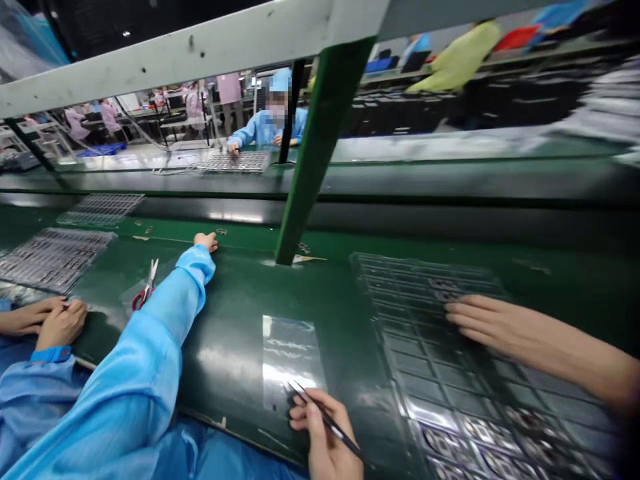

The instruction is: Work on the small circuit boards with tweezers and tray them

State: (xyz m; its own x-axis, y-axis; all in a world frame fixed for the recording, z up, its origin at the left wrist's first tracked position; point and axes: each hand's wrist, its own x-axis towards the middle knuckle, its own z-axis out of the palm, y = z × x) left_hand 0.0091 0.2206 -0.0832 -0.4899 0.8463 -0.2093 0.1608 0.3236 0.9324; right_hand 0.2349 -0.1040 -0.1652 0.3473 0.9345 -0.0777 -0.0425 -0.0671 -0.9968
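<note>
My left hand (325, 437) is at the bottom centre, closed on thin black tweezers (320, 412) whose tips point at a clear plastic film (290, 360) lying on the green belt. My right hand (487, 323) lies flat with fingers stretched out on a clear compartmented tray (450, 393). The tray's near cells hold small dark parts (500, 440); its far cells look mostly bare.
A co-worker's blue-sleeved arm (165, 313) reaches across to the belt's far edge. Red-handled scissors (145, 287) lie beside it. Another person's two hands (47, 320) rest at the left. More trays (55, 257) lie far left. A green post (310, 167) rises mid-bench. A worker in blue sits opposite.
</note>
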